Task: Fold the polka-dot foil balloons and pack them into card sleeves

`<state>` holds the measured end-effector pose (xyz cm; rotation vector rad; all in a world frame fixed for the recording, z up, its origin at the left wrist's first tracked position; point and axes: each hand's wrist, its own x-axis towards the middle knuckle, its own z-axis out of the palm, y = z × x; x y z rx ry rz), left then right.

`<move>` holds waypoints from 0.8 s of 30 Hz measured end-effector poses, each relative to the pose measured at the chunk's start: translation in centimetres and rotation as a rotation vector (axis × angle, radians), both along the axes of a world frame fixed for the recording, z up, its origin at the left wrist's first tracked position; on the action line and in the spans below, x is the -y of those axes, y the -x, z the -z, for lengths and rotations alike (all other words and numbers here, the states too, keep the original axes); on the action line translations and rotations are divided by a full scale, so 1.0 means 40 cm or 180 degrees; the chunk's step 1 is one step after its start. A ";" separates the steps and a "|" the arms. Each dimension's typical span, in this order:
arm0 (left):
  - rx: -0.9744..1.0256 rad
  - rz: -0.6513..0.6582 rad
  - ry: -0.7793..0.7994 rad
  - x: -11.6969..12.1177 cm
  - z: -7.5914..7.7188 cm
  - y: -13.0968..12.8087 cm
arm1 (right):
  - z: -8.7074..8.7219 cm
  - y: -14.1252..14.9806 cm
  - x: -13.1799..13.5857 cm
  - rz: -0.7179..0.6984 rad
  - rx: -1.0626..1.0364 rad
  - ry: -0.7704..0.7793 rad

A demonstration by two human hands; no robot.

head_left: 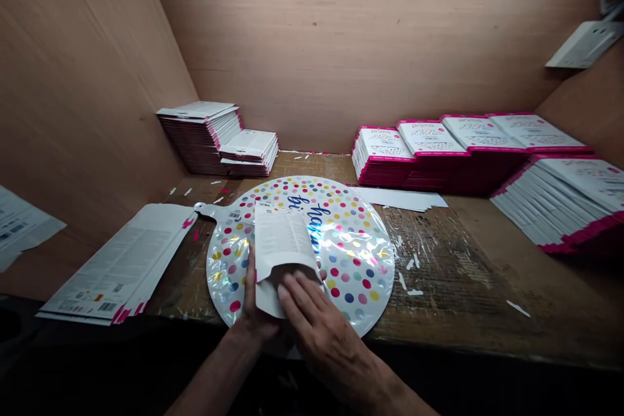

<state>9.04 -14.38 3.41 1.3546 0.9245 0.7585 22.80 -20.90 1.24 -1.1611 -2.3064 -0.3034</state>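
A white printed cardboard packet [285, 237] stands over the balloon with its cut-out mouth facing me. My left hand [256, 312] grips it from below, thumb along the left edge and fingertips showing at the right edge. The outstretched fingers of my right hand [316, 318] lie together at the mouth, their tips reaching into it. Whether anything is under those fingertips is hidden. Beneath both hands a round, flat foil balloon [361, 260] with coloured dots and blue lettering lies on the worn bench, its tail [207, 210] pointing left.
Flat packets [121, 260] lie fanned at the left bench edge. Stacked packets [195, 136] stand at the back left, and pink-edged packet stacks [429, 149] line the back right. More packets [570, 201] lean at the right. White strips [404, 197] and paper scraps [412, 264] litter the bench.
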 end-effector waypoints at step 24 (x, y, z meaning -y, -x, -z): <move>-0.3119 0.0828 -0.3327 -0.023 0.059 -0.109 | 0.004 -0.227 0.060 0.0252 0.0376 0.0448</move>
